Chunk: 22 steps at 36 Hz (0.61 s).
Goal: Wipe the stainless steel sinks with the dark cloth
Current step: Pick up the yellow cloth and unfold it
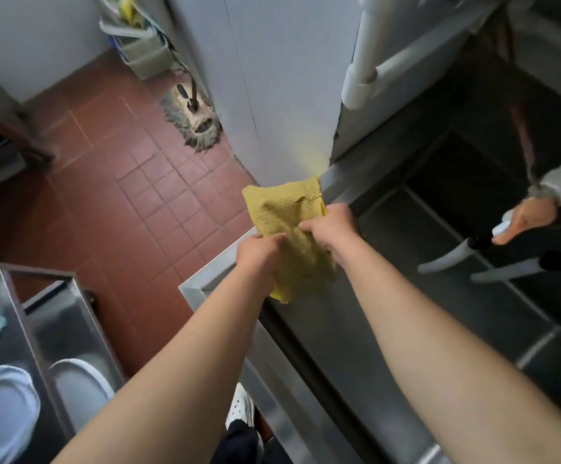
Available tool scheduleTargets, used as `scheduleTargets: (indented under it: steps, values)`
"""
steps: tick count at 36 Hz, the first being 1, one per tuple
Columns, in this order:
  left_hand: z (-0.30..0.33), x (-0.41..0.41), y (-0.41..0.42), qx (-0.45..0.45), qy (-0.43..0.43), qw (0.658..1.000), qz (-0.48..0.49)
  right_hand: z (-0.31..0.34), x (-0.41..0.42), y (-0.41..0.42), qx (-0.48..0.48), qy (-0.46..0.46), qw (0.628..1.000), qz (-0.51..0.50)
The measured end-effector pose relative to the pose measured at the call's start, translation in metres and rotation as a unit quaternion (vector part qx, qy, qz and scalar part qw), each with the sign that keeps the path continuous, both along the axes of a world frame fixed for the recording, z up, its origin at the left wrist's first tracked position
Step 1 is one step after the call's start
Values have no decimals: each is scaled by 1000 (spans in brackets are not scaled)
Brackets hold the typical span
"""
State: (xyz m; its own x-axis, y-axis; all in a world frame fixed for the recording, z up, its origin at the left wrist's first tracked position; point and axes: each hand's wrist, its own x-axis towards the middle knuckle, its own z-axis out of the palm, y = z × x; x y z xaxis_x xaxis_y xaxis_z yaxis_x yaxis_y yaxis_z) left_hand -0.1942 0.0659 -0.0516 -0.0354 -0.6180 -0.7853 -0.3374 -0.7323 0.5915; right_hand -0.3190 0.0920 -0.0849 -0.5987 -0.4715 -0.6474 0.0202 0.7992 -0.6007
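Both our hands hold a yellow cloth at the sink's corner rim.

Nearest us, our left hand point(259, 252) pinches the lower edge of the yellow waffle-textured cloth point(289, 222), while our right hand point(329, 226) grips its middle, fingers curled into the fabric; we judge this is to spread or refold it before wiping. The cloth, plainly yellow and not dark as the task words it, hangs over the stainless steel sink rim point(205, 283) at the left corner, just beside the deep basin point(439, 229). Farther right, another person's hand point(523, 222) in a grey sleeve holds a white-handled knife point(453, 254) over the basin. Beyond, a grey string mop point(195, 125) rests on the red tiled floor point(132, 169).
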Motion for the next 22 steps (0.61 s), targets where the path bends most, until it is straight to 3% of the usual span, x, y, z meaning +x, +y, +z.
scheduleTargets:
  steps: [8,12,19,22]
  values:
    - [19,36,-1,-16,117,993,20,39,12,27,-139,-97,985,-40]
    - [31,65,3,-17,165,986,14,56,36,52,-175,-97,977,-71]
    - [63,109,18,-202,222,937,-178,101,95,98,-307,-45,940,-144]
    - [72,131,23,-259,202,897,-295,126,126,125,-282,31,951,-122]
